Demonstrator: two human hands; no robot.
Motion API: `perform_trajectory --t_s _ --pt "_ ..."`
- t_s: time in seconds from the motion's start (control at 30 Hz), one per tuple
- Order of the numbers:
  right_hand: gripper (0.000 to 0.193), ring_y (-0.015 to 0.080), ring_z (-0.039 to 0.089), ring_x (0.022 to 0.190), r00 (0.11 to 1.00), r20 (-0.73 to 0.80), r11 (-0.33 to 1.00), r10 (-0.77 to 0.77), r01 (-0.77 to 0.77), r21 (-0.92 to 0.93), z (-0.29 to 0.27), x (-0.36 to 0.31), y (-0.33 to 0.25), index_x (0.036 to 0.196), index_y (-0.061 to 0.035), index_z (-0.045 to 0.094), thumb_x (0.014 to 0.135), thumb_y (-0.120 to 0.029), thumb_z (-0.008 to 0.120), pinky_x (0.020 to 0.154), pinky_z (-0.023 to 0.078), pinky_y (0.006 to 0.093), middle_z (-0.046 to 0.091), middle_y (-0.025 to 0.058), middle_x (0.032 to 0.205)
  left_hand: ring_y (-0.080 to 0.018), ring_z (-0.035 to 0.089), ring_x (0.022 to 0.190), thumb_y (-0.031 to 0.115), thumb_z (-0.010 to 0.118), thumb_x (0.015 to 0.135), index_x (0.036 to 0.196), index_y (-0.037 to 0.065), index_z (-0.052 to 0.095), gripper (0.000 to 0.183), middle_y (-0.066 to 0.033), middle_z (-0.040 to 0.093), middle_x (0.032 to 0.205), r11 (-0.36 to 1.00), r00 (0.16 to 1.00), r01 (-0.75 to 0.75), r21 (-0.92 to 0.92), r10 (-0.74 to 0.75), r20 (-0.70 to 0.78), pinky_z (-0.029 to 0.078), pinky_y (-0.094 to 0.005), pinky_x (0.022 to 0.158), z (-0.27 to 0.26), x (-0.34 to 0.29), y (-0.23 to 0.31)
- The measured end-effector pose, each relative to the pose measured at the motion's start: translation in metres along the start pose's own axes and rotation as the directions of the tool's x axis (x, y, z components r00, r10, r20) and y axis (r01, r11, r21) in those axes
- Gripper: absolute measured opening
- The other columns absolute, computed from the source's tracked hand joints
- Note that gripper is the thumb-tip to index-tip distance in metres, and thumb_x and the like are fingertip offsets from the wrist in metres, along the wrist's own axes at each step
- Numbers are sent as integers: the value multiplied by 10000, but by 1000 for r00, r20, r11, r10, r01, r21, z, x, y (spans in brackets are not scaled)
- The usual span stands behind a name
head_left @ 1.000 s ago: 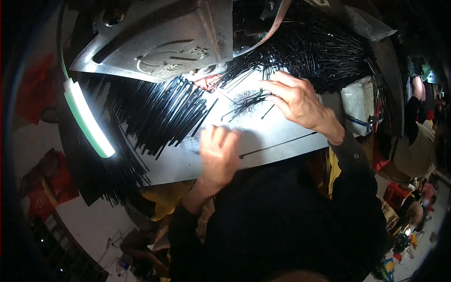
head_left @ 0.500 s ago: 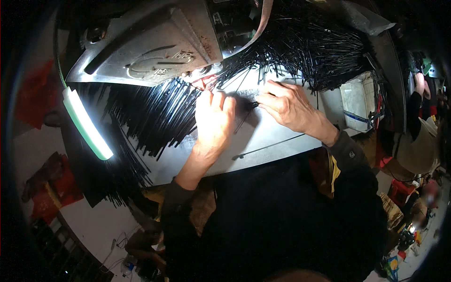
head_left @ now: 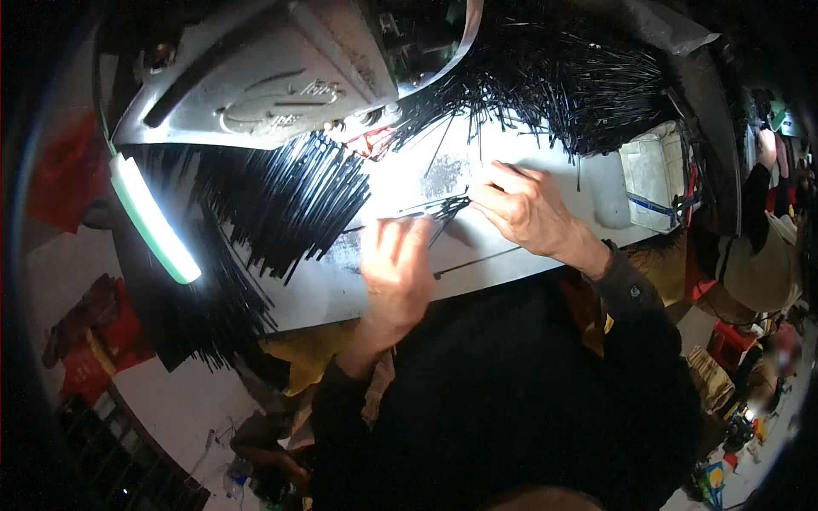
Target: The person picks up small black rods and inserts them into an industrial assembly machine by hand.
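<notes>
I saw a small bunch of thin black strips (head_left: 439, 207) lying on the grey table (head_left: 545, 170), pinched between both hands. My right hand (head_left: 528, 209) curled around its right end; my left hand (head_left: 396, 268) gripped its left end. A larger heap of black strips (head_left: 281, 200) lay left, beside a lit lamp (head_left: 153, 221).

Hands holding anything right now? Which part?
A small bundle of thin black strips sits between both hands: right hand pinches one end, left hand is at the other end, its grip not clearly visible.
</notes>
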State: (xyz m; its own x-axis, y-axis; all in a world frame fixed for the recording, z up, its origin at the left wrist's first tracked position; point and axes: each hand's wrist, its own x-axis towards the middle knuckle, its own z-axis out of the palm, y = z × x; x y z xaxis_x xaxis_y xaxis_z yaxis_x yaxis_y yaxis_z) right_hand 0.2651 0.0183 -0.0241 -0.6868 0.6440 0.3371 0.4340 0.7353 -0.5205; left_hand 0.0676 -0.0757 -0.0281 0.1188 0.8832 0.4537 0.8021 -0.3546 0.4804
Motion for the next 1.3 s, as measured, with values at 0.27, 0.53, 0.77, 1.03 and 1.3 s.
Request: perform_trajectory --t_s 0.27,0.53,0.77,1.03,1.3 --pt "117 186 586 622 999 24 999 32 -32 -10 3 -4 -3 825 -24 648 721 -20 701 549 483 289 576 55 771 -291 506 810 -30 672 734 976 -30 630 246 -143 566 877 980 987 157 126 -158 0 416 -373 701 -27 -19 -26" --pt "213 183 583 621 999 34 999 -36 36 -1 14 5 -9 941 -15 684 732 -44 712 544 477 280 599 80 795 -267 496 798 -30 666 744 859 -25 637 120 -129 542 823 962 983 180 206 -169 -71 412 -362 669 -31 -40 -35" --pt "210 163 573 623 1000 7 1000 13 -13 -6 22 -1 -6 928 -26 693 720 -41 717 547 474 285 594 60 781 -286 500 832 57 668 786 956 -34 617 199 -149 545 869 931 961 260 256 -226 -158 415 -382 702 -23 -30 -28" --pt "229 168 569 673 998 -63 998 30 -26 52 15 1 -12 951 -12 669 724 -16 696 581 480 286 583 62 826 -401 467 1177 160 768 739 1202 -89 504 588 -252 499 1231 987 990 125 -99 -131 -55 379 -473 976 8 -20 1" --pt "211 189 587 925 884 -263 731 387 -120 672 30 -4 -11 1053 54 602 912 -77 515 809 482 292 577 151 1042 -319 524 1152 47 760 717 1272 -15 488 621 -195 564 1187 801 921 390 -454 -338 193 415 -391 964 10 -8 5"
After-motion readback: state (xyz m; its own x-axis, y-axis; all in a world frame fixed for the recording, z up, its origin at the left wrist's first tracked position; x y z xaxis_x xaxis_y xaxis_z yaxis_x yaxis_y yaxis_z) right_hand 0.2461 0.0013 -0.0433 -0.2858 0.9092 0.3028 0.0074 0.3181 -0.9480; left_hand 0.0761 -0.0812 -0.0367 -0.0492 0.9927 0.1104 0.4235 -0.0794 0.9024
